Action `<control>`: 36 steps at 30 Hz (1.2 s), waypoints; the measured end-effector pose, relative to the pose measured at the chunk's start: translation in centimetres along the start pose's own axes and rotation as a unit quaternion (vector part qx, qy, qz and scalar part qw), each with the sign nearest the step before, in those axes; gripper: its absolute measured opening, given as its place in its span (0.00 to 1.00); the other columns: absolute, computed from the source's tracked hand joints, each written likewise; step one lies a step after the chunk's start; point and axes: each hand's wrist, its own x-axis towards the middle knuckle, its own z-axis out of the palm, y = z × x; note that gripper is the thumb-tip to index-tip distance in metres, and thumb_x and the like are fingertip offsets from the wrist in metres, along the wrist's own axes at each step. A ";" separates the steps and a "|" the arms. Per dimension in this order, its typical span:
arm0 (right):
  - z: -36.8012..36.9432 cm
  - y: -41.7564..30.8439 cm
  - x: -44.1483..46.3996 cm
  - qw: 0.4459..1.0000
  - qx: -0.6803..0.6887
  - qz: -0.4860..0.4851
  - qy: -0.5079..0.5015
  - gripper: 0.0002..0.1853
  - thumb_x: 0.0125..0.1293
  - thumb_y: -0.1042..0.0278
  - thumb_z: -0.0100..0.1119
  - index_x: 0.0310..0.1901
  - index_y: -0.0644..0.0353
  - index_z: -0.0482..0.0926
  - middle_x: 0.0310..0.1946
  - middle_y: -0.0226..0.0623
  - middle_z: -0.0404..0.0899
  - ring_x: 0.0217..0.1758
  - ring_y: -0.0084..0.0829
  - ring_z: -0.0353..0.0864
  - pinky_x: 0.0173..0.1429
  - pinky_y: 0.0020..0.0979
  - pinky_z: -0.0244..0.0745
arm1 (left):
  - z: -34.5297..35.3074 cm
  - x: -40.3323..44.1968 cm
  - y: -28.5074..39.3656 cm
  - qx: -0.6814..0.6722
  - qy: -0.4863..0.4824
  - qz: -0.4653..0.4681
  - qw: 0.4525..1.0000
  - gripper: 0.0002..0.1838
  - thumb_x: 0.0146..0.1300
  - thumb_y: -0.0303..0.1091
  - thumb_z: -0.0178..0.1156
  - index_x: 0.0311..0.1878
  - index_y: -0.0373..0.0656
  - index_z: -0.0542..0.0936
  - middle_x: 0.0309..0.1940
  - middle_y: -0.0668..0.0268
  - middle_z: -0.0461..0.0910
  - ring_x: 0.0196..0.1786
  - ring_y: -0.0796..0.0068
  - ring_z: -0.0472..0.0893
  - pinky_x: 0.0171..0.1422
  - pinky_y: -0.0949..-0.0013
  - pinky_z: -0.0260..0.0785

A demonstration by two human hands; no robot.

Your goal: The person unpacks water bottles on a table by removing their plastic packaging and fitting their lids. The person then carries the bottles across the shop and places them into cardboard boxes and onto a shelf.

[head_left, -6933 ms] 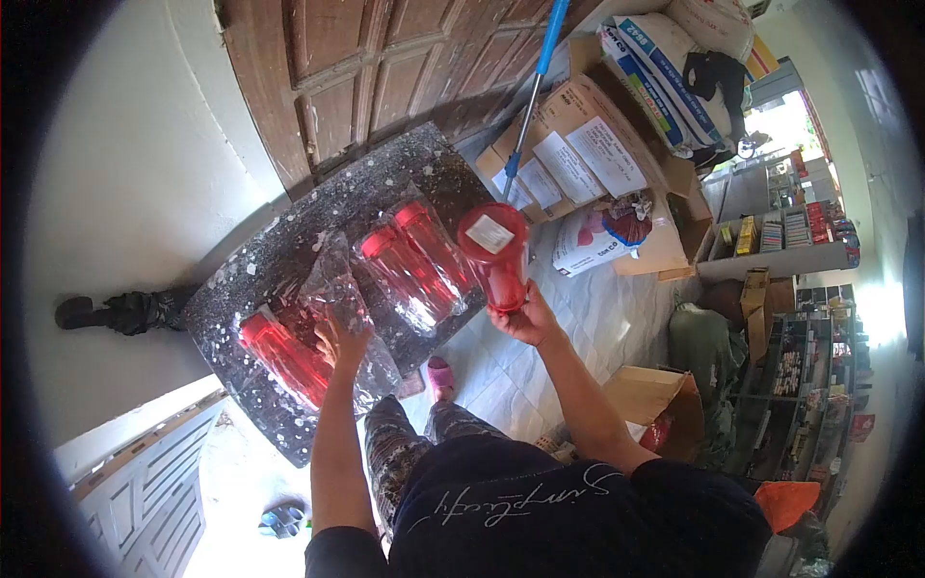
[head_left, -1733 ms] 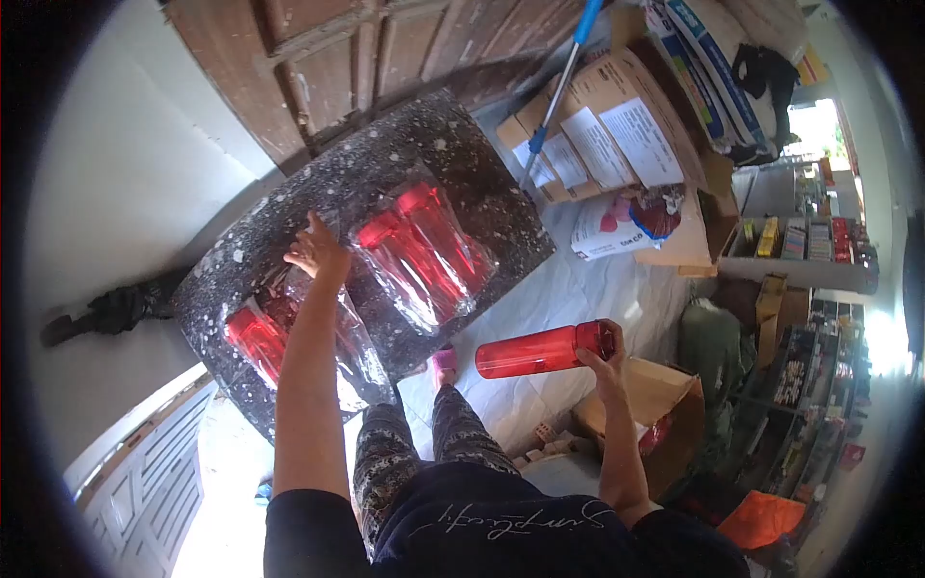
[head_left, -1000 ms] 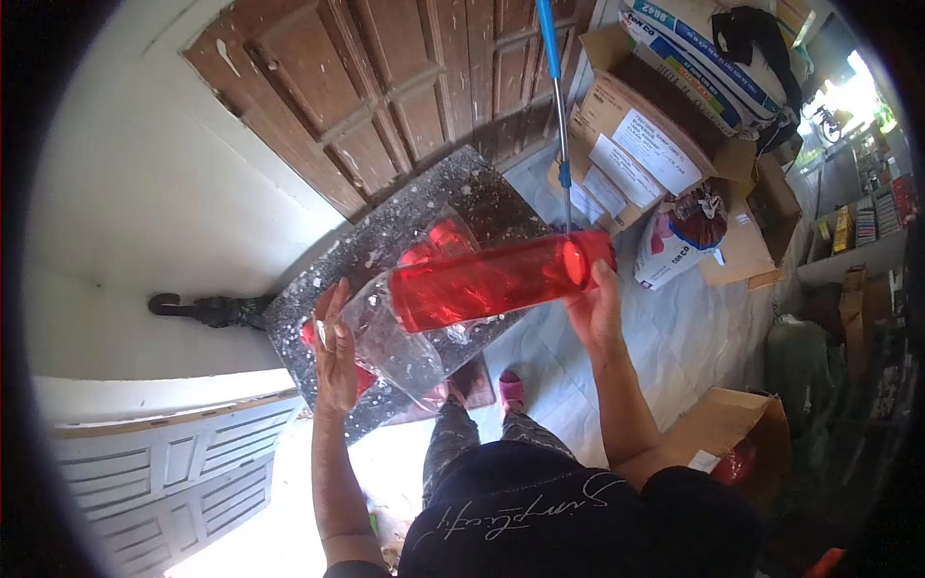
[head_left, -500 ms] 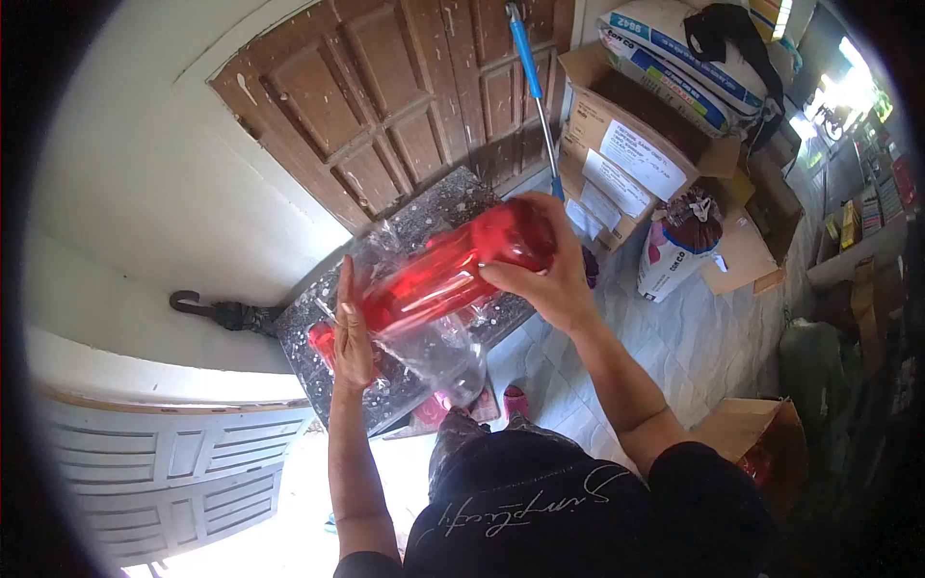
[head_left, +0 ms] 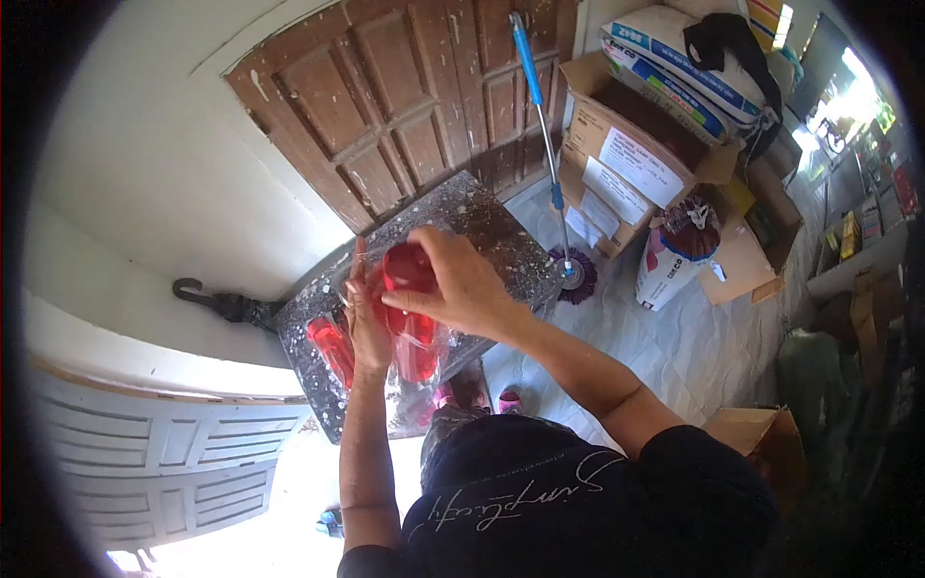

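My right hand grips a red bottle near its cap end, above the speckled dark table. Against the near side of that bottle is my left hand, its fingers raised and touching the clear plastic bag around it. How far the bottle sits inside the bag is hard to tell. Another red bottle in clear wrap lies on the table to the left. More red shows below my hands, partly hidden by them and by plastic.
A mop with a blue handle leans by the wooden door. Cardboard boxes and a white sack stand on the right. An umbrella is at the left wall, and an open box at the lower right.
The red bottle has moved left from over the floor, swung from lying sideways to pointing more upright, and come against the plastic bag at my left hand. Both hands are now close together.
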 end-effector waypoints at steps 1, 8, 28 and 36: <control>0.7 0.0 -0.4 0.998 -0.056 -0.032 -0.011 0.30 0.55 0.52 0.71 0.52 0.60 0.69 0.40 0.45 0.79 0.46 0.43 0.79 0.51 0.41 0.73 | -0.4 0.0 0.2 0.010 0.019 -0.010 1.000 0.38 0.73 0.61 0.34 0.77 0.47 0.46 0.62 0.53 0.71 0.58 0.64 0.75 0.64 0.61 0.69; 5.9 2.2 -2.2 0.995 -0.035 -0.088 -0.029 0.35 0.59 0.53 0.68 0.63 0.58 0.64 0.44 0.55 0.70 0.47 0.52 0.72 0.52 0.49 0.68 | -2.2 -0.1 0.1 -0.040 0.105 -0.002 0.994 0.36 0.73 0.62 0.34 0.77 0.54 0.50 0.58 0.51 0.74 0.55 0.62 0.77 0.59 0.62 0.72; 13.3 7.5 1.5 0.981 0.145 -0.038 -0.123 0.20 0.72 0.69 0.53 0.63 0.64 0.70 0.56 0.40 0.74 0.58 0.28 0.75 0.59 0.30 0.72 | -10.4 -1.2 -1.4 0.179 0.124 -0.021 0.976 0.36 0.75 0.58 0.29 0.72 0.38 0.60 0.62 0.56 0.71 0.63 0.64 0.71 0.71 0.62 0.60; 15.0 8.1 3.9 0.965 0.222 0.036 -0.132 0.23 0.65 0.71 0.62 0.61 0.62 0.71 0.51 0.40 0.77 0.51 0.30 0.78 0.54 0.29 0.76 | -14.7 -1.1 -3.5 0.021 0.171 -0.055 0.983 0.38 0.73 0.62 0.32 0.73 0.39 0.58 0.60 0.57 0.72 0.62 0.66 0.73 0.70 0.60 0.61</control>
